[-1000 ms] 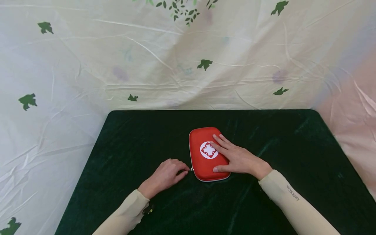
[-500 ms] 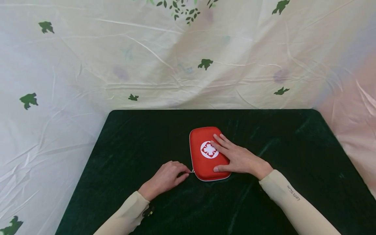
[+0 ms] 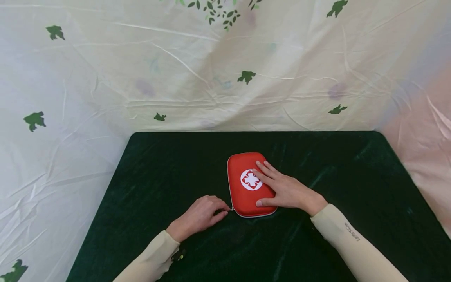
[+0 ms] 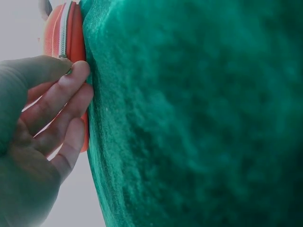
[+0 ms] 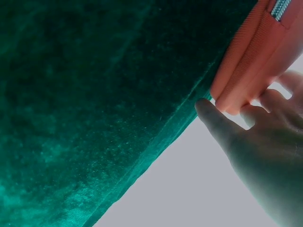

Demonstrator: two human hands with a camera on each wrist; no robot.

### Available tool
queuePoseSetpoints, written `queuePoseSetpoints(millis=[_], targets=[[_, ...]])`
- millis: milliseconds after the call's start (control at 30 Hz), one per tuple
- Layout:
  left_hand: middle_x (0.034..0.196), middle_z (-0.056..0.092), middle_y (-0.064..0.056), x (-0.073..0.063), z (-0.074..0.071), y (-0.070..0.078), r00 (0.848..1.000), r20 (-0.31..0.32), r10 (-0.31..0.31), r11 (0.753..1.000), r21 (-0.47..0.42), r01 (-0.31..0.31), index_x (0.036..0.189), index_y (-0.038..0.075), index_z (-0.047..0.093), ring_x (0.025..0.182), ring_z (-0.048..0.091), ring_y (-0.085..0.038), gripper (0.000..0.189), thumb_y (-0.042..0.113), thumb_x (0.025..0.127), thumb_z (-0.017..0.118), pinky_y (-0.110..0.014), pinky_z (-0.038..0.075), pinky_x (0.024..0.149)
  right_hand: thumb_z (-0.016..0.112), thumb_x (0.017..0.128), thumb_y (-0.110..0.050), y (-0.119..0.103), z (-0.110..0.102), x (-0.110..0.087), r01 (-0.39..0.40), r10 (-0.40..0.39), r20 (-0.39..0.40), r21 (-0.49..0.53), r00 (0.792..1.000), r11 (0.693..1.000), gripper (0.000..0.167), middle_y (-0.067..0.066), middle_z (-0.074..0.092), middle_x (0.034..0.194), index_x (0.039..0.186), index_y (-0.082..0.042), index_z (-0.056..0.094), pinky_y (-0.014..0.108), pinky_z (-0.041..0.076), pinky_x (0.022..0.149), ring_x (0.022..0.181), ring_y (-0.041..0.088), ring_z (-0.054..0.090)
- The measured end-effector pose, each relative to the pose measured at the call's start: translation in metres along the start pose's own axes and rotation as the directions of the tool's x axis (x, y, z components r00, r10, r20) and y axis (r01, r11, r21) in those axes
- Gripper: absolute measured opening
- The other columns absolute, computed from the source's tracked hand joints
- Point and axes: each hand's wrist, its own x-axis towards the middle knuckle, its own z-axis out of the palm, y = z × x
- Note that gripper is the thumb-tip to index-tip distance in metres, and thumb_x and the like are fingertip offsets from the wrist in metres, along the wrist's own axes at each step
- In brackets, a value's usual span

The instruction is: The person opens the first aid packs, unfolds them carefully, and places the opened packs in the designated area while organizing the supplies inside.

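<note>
A red zippered first-aid case (image 3: 243, 199) with a white cross emblem lies flat on the dark green cloth. At its near left corner, my left hand (image 3: 202, 215) pinches the small metal zipper pull (image 3: 231, 209) between thumb and index finger. The left wrist view shows the silver zipper teeth (image 4: 63, 33) running along the case's side, with the pull mostly covered by the fingertips. My right hand (image 3: 290, 192) rests on the right part of the lid, fingers spread and straight. A short end of the zipper (image 5: 280, 8) shows in the right wrist view.
Green velvety cloth covers the table (image 3: 169, 164) all around the case. A pale curtain (image 3: 197, 70) with green bird and leaf prints hangs behind the table's far edge and at both sides.
My left hand has drawn the zipper pull a little along the case's left edge toward the near corner. My right hand and the case stay in place.
</note>
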Motion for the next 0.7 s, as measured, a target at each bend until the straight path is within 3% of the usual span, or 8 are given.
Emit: queuePoseSetpoints(millis=[200, 367, 567, 700], targets=[[0.108, 0.074, 0.008, 0.000, -0.001, 0.003, 1.000, 0.015, -0.017, 1.000, 0.001, 0.017, 0.116, 0.019, 0.075, 0.097, 0.065, -0.001, 0.018, 0.025, 0.101, 0.068, -0.032, 0.054, 0.088, 0.064, 0.084, -0.077, 0.001, 0.000, 0.000, 0.005, -0.005, -0.002, 0.003, 1.000, 1.000, 0.104, -0.004, 0.001, 0.175, 0.167, -0.031, 0.020, 0.056, 0.047, 0.105, 0.158, 0.031, 0.010], [0.104, 0.074, 0.009, 0.002, 0.001, 0.004, 0.996, -0.066, -0.056, 0.998, -0.005, 0.056, 0.112, 0.019, 0.076, 0.088, 0.063, 0.001, 0.015, 0.023, 0.098, 0.071, -0.030, 0.053, 0.083, 0.064, 0.085, -0.075, -0.003, 0.002, -0.002, -0.011, 0.010, -0.040, -0.027, 0.999, 1.000, 0.102, -0.001, 0.006, 0.175, 0.166, -0.027, 0.025, 0.056, 0.048, 0.105, 0.157, 0.032, 0.014], [0.099, 0.073, 0.010, 0.004, -0.001, 0.002, 0.965, -0.204, -0.165, 0.986, -0.065, 0.155, 0.106, 0.021, 0.075, 0.082, 0.061, 0.000, 0.010, 0.023, 0.097, 0.072, -0.034, 0.052, 0.082, 0.053, 0.090, -0.080, -0.015, 0.009, -0.015, -0.053, 0.026, -0.138, -0.194, 0.990, 0.980, 0.098, 0.011, 0.021, 0.171, 0.164, -0.018, 0.033, 0.062, 0.038, 0.112, 0.154, 0.039, 0.023], [0.098, 0.074, 0.008, 0.007, -0.003, -0.002, 0.947, -0.252, -0.199, 0.980, -0.058, 0.190, 0.104, 0.021, 0.075, 0.082, 0.062, -0.003, 0.008, 0.025, 0.098, 0.071, -0.037, 0.053, 0.084, 0.057, 0.091, -0.075, -0.017, 0.004, -0.022, -0.048, -0.009, -0.212, -0.263, 0.977, 0.964, 0.086, 0.012, 0.042, 0.161, 0.155, -0.019, 0.050, 0.061, 0.038, 0.111, 0.145, 0.038, 0.038]])
